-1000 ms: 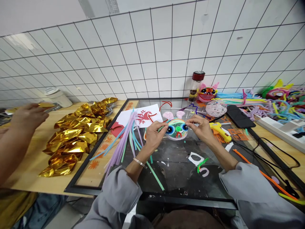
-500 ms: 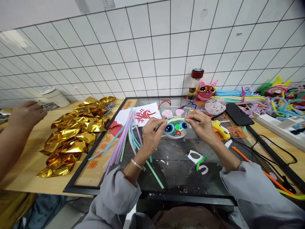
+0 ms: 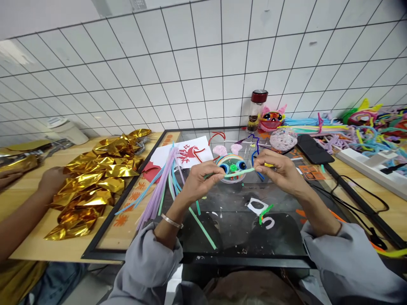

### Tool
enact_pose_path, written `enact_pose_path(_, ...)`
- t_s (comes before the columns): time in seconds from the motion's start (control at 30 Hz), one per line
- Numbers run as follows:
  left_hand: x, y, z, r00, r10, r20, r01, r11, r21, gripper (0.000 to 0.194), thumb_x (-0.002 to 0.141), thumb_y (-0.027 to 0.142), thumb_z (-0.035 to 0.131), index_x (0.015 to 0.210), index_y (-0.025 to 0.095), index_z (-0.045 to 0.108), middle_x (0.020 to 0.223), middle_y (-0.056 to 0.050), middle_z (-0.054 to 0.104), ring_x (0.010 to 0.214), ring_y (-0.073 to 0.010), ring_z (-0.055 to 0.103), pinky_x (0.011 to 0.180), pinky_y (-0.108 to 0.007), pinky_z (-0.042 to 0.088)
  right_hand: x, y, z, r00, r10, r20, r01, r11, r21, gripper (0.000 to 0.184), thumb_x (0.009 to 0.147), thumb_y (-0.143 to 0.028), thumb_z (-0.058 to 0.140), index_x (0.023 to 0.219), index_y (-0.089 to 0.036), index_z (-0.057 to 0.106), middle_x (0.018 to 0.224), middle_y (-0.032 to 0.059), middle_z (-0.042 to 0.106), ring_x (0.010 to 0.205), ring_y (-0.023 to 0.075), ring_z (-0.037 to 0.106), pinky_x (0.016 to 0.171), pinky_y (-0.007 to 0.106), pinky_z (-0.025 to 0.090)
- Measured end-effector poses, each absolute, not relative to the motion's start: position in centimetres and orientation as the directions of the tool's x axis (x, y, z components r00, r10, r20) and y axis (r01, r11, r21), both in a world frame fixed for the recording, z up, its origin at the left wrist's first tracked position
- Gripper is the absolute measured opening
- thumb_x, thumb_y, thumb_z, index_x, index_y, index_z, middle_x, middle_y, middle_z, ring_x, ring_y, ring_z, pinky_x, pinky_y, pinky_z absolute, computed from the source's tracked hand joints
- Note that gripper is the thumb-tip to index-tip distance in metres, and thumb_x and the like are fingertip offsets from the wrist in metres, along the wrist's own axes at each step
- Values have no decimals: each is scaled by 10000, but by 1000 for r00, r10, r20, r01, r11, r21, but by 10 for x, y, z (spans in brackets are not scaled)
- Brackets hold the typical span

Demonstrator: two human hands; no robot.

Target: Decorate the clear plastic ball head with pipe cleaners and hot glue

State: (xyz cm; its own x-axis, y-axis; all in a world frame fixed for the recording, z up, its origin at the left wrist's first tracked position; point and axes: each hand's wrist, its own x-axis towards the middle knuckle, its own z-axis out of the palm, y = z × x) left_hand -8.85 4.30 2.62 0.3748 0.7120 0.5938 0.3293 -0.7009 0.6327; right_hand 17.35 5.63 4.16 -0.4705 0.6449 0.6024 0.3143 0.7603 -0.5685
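Note:
Between my hands a short light-green pipe cleaner (image 3: 240, 173) stretches almost level. My left hand (image 3: 205, 178) pinches one end between thumb and fingertips, and my right hand (image 3: 276, 169) pinches the other. Just behind it lies a round face craft (image 3: 233, 163) with big blue eyes, a green nose and an arched band of coloured strips; the pipe cleaner hides part of its lower half. Two pale pink fuzzy ear shapes (image 3: 220, 150) sit above the face. A dark blue bent pipe cleaner (image 3: 254, 146) is beside my right hand.
Purple, blue and green pipe cleaners (image 3: 159, 186) lie left on the glass-topped board. Gold foil pieces (image 3: 95, 186) and a co-worker's hand (image 3: 52, 180) are farther left. Right are a phone (image 3: 314, 149), power strip (image 3: 375, 163) and cables. A bottle (image 3: 257, 110) stands behind; paper scraps (image 3: 257, 206) lie in front.
My hands have lowered the green pipe cleaner from the top of the face to across its lower part. The co-worker's hand has moved down to the gold foil.

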Motion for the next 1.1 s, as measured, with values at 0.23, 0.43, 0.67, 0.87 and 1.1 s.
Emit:
enact_pose_path(0.23, -83, 37, 25, 92, 694, 714, 481, -659, 578, 130, 850, 235, 633, 763, 174, 707, 638, 15, 603, 583, -105, 515, 587, -238, 409, 159, 48, 43, -436, 618, 655, 326, 786, -525, 257, 950, -361, 515, 781, -193, 612, 740, 28, 569, 711, 160, 533, 672, 297, 405)
enact_pose_path(0.43, -81, 34, 23, 41, 645, 763, 574, -641, 510, 120, 844, 236, 635, 777, 186, 721, 530, 53, 456, 485, -84, 399, 504, -231, 315, 157, 47, 40, -414, 656, 631, 392, 754, -527, 283, 954, -388, 500, 770, -201, 607, 748, 31, 571, 719, 168, 531, 673, 313, 392)
enact_pose_path(0.67, -78, 35, 19, 124, 580, 805, 598, -691, 406, 130, 852, 195, 613, 764, 171, 705, 543, 35, 537, 479, -82, 426, 513, -222, 353, 161, 50, 34, -380, 658, 650, 427, 748, -507, 229, 947, -312, 526, 761, -199, 597, 734, 16, 549, 725, 163, 517, 691, 314, 374)
enact_pose_path(0.87, -82, 36, 15, 24, 649, 760, 588, -624, 515, 143, 858, 254, 617, 781, 170, 703, 591, 26, 557, 501, -84, 445, 509, -217, 355, 155, 47, 29, -396, 638, 661, 380, 769, -514, 165, 938, -236, 531, 790, -189, 590, 741, 8, 539, 716, 148, 518, 683, 298, 394)
enact_pose_path(1.1, -68, 24, 16, 189, 599, 778, 561, -717, 415, 132, 856, 220, 611, 760, 177, 690, 560, 35, 553, 471, -76, 444, 499, -209, 361, 143, 33, 31, -466, 490, 737, 423, 854, -301, 221, 935, -168, 465, 1131, -197, 565, 998, 95, 666, 942, 211, 601, 785, 363, 452)
